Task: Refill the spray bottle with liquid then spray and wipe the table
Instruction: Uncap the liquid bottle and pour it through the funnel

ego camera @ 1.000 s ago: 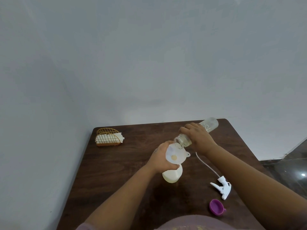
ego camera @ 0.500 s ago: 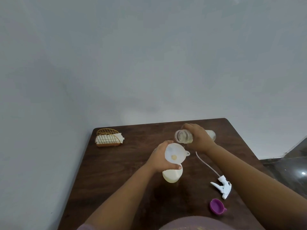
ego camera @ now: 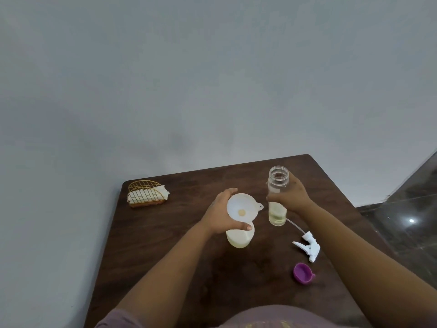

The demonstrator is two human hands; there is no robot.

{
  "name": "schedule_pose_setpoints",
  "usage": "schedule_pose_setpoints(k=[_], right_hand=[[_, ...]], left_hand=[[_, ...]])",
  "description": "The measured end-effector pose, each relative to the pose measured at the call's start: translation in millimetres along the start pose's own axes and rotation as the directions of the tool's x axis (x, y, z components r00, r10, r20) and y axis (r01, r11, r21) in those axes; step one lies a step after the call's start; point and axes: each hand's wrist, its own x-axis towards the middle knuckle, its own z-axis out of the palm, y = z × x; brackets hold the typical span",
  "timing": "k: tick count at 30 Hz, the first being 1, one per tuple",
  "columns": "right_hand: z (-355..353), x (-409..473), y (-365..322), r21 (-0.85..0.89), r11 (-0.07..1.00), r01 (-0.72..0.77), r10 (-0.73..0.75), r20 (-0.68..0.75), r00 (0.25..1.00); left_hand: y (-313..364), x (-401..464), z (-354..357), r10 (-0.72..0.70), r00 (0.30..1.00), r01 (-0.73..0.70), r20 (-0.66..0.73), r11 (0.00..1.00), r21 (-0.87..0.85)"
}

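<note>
Bottle (ego camera: 278,200) upright now in my right hand (ego camera: 292,197), fingers wrapped round it, no longer tipped; my left hand (ego camera: 223,215) still grips the funnel (ego camera: 242,208) over the spray bottle (ego camera: 239,236).

A dark wooden table (ego camera: 165,233) meets a plain grey wall (ego camera: 212,79); glossy dark floor (ego camera: 406,223) at right.
</note>
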Motion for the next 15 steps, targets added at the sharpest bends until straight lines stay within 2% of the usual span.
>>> schedule_pose_setpoints(k=[5,10,13,15], right_hand=[[2,-21,12,0.099,0.991,-0.085,0.091,-0.058,0.994],[6,-50,24,0.286,0.945,-0.158,0.2,-0.121,0.972],[19,-71,31,0.332,0.928,-0.169,0.222,-0.126,0.967],[34,-88,32,0.253,0.953,-0.165,0.211,-0.167,0.963]], left_hand=[[2,-6,-8,0.021,0.999,-0.021,0.031,1.0,-0.002],[-4,-22,-5,-0.006,1.0,0.005,-0.019,0.996,-0.084],[-13,-40,6,0.018,0.989,-0.034,-0.148,0.994,-0.108],[-23,-56,17,0.042,0.951,-0.07,-0.307,0.994,-0.081]])
